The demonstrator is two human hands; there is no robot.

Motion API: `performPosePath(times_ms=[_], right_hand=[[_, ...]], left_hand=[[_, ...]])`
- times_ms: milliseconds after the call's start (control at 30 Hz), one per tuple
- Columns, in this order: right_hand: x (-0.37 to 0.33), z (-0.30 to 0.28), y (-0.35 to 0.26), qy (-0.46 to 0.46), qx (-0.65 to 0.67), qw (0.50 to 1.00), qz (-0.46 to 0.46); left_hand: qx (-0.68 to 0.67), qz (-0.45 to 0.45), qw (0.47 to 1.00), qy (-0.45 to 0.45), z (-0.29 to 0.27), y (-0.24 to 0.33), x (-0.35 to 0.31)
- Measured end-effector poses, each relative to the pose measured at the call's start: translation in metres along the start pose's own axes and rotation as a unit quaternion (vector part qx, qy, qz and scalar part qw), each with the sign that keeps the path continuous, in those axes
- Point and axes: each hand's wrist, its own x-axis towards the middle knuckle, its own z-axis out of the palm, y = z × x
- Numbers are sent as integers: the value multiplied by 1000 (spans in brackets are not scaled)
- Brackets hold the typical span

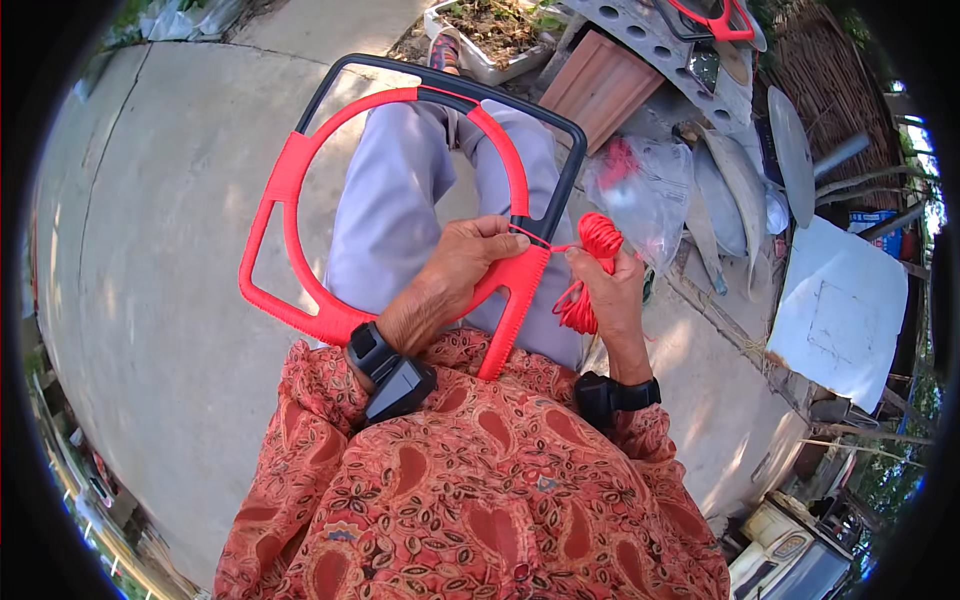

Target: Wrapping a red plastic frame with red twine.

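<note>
A rectangular black frame with a ring inside it (290, 165) rests across my lap, tilted. Red cord is wound tightly over most of it; bare black shows on the far bar and far right corner. My left hand (455, 265) is closed on the frame's right side, with thumb and fingers pinching where the winding ends against bare black. My right hand (615, 300), just right of the frame, grips a bundle of red cord (599, 236), with loose loops hanging below. A short strand runs from the bundle to the frame near my left fingertips.
Concrete floor (150, 250) spreads to the left. At the right are a clear plastic bag (650, 200), a white board (840, 305) and sticks. Ahead stand a planter (490, 65) and a brown slab (600, 88). Another red-wrapped frame (728, 25) lies at the far right.
</note>
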Motion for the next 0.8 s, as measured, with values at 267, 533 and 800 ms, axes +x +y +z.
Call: performPosePath(times_ms=[267, 533, 800], right_hand=[[-13, -6, -47, 27, -30, 990, -132], [-3, -69, -38, 181, -294, 925, -161], [-11, 8, -9, -44, -6, 997, 62]], left_hand=[[54, -14, 998, 14, -1, 0, 5], [-15, -4, 1000, -1, -4, 0, 4], [-2, -10, 1000, 12, -3, 5, -2]])
